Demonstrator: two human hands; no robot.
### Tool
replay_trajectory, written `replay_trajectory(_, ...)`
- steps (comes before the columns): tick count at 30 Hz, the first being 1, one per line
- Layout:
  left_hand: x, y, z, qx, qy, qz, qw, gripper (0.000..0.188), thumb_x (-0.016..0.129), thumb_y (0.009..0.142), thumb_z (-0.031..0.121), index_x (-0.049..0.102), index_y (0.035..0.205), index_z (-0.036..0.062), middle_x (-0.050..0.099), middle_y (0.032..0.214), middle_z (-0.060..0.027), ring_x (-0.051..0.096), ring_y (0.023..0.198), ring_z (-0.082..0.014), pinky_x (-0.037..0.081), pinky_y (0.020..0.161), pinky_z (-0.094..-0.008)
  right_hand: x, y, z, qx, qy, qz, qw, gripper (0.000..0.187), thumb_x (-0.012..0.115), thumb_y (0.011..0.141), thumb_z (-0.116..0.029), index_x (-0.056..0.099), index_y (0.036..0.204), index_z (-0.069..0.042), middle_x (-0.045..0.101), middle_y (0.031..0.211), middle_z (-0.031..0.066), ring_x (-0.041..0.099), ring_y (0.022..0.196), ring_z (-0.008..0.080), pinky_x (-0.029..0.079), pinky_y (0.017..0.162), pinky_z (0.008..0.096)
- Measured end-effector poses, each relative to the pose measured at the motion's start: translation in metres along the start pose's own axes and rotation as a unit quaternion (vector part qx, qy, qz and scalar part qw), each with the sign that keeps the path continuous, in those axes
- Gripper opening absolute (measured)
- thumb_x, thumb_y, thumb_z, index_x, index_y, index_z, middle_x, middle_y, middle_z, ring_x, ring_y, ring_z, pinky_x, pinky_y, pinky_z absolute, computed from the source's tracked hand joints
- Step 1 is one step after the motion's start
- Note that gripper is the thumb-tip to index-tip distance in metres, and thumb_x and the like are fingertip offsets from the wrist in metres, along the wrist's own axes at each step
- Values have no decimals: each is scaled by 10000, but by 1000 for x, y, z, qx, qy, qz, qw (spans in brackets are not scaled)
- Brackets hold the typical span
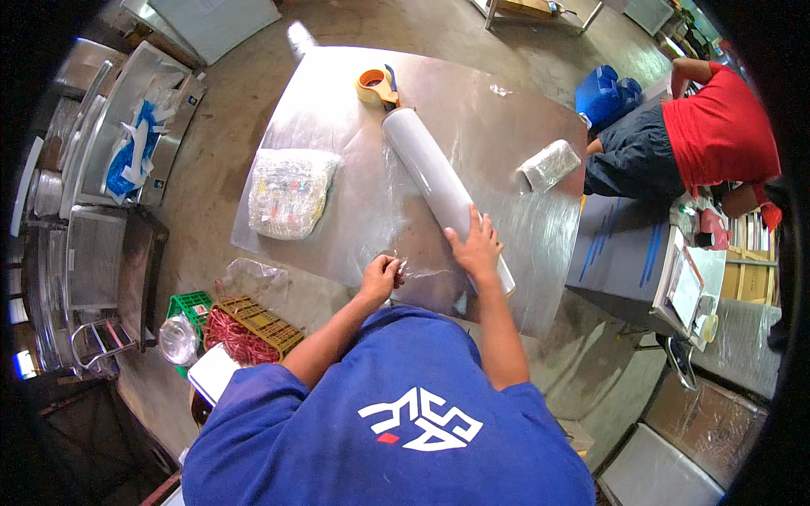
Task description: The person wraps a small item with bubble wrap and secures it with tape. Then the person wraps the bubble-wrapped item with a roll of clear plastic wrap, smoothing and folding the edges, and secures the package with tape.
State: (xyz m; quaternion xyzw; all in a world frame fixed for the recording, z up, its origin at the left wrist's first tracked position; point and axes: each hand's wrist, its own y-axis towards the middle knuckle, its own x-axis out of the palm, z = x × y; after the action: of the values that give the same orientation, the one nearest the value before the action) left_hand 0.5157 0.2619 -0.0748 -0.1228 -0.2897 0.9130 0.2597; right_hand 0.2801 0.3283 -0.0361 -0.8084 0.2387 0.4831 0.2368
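Observation:
A long roll of clear stretch film (434,164) lies slantwise across the metal-topped table (337,93), its near end by my body. My right hand (478,247) rests on the roll near that end, fingers spread along its surface. My left hand (382,274) is at the table's near edge, fingers pinched together on the loose edge of the stretch film. To the left sits a bundle wrapped in film (291,194), and a smaller wrapped bundle (550,166) lies at the right. A tape dispenser (375,87) with tan tape stands beyond the roll's far end.
A person in a red shirt (721,126) bends over at the right, beside blue jugs (601,93) and a grey desk (616,253). Down at the left are a green crate (190,308) and a yellow crate (266,325) of red strands. Steel equipment (97,253) lines the left side.

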Motion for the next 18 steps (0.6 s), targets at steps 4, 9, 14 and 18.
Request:
replay_trajectory(4,-22,36,9,-28,-6,-85,996,330,551,1047,314,623,1052,-7,701,925,-110,682,796,-183,568,700,-352,-5,-13,-5,39,-68,23,997,783,613,916,-612,340,1572,-282,434,1496,214,476,1311,424,393,1030,542)
replay_trajectory(9,-9,120,51,-71,-273,5,959,631,393,1053,553,593,1103,-43,687,1085,-217,696,1021,-331,586,900,-440,-13,5,20,16,8,-7,1000,846,620,888,-651,336,1578,-250,487,1462,208,513,1290,409,403,1049,549)
replay_trajectory(14,8,186,58,-94,-377,-21,921,791,281,1030,669,538,1226,-53,707,1044,-184,660,774,-242,569,703,-365,-15,12,50,-27,85,-61,994,887,615,885,-668,313,1588,-219,511,1459,193,510,1319,395,406,1068,544)
replay_trajectory(18,31,172,70,-119,-389,-59,912,793,319,992,736,606,1221,33,582,716,-21,454,536,-123,393,493,-240,-14,8,61,-2,87,-49,995,888,616,886,-667,312,1588,-218,512,1460,200,509,1321,412,408,1067,550)
